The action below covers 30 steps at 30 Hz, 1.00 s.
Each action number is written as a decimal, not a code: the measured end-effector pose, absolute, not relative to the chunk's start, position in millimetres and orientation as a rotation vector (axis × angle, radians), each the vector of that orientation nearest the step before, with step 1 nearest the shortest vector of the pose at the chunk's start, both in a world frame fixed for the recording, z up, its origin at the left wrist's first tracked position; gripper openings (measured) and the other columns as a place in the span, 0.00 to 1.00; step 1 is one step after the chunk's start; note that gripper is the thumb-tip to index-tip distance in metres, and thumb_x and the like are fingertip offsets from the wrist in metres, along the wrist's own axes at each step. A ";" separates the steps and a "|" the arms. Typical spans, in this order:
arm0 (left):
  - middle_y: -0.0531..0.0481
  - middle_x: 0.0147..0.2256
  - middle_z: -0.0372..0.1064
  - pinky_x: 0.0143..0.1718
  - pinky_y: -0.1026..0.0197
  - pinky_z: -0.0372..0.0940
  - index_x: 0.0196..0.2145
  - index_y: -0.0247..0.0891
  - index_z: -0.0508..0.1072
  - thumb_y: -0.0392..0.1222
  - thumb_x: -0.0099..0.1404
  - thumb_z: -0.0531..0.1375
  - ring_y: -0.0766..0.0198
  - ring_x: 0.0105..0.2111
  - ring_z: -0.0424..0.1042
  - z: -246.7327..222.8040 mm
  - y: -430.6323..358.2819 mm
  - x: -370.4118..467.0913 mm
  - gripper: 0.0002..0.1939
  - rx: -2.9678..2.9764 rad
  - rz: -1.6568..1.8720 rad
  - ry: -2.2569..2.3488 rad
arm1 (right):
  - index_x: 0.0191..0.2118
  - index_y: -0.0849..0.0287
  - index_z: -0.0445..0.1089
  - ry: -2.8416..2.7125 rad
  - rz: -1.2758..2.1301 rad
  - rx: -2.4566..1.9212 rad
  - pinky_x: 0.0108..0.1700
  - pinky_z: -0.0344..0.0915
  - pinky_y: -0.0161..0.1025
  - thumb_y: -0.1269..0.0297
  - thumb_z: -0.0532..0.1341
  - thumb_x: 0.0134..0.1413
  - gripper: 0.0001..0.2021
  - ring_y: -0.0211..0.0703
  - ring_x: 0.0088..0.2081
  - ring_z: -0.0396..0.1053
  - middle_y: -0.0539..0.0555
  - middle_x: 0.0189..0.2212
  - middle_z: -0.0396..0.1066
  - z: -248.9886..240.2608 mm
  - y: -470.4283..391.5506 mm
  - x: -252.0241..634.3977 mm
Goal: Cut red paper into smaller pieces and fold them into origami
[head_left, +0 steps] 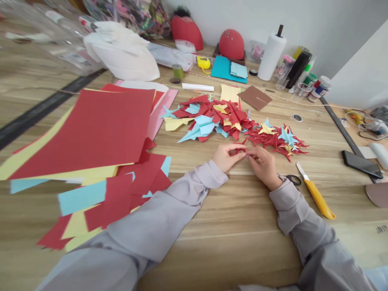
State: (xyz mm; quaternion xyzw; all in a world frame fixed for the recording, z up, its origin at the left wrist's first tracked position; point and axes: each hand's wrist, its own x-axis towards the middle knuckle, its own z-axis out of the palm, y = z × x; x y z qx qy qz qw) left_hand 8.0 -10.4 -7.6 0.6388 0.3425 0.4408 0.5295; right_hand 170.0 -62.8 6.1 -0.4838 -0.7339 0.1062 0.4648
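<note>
Between my two hands is a small folded red paper piece [239, 151], mostly covered by fingers. My left hand [227, 157] pinches it from the left. My right hand [263, 163] meets it with thumb and forefinger pressed together at its right end. Just beyond lies a pile of folded paper planes [204, 125] in red, light blue and yellow. To the right of that is a heap of smaller pointed folded paper figures [277, 139] in the same colours. A pair of scissors [294, 180] lies by my right wrist, partly hidden.
A yellow utility knife [318, 198] with its blade out lies right of my right hand. Large red sheets [91, 125] and cut paper pieces [118, 198] cover the left. A phone [362, 164] rests far right; bottles [271, 56] and a tape measure [203, 62] stand at the back.
</note>
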 end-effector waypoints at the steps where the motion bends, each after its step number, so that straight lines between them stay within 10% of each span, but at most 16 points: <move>1: 0.42 0.38 0.77 0.41 0.56 0.69 0.39 0.34 0.80 0.45 0.54 0.67 0.57 0.36 0.75 -7.2 -10.3 8.1 0.16 1.516 1.057 0.821 | 0.34 0.55 0.73 -1.798 0.262 -1.190 0.31 0.67 0.36 0.69 0.59 0.58 0.05 0.40 0.30 0.70 0.52 0.29 0.74 6.2 -62.7 169.9; 30: 0.46 0.35 0.79 0.30 0.62 0.67 0.29 0.36 0.80 0.38 0.50 0.66 0.63 0.28 0.73 0.6 -11.0 8.9 0.06 1.475 1.162 0.928 | 0.34 0.54 0.72 -1.803 0.292 -1.225 0.30 0.68 0.36 0.67 0.59 0.58 0.05 0.40 0.30 0.70 0.52 0.29 0.73 4.7 -63.2 168.2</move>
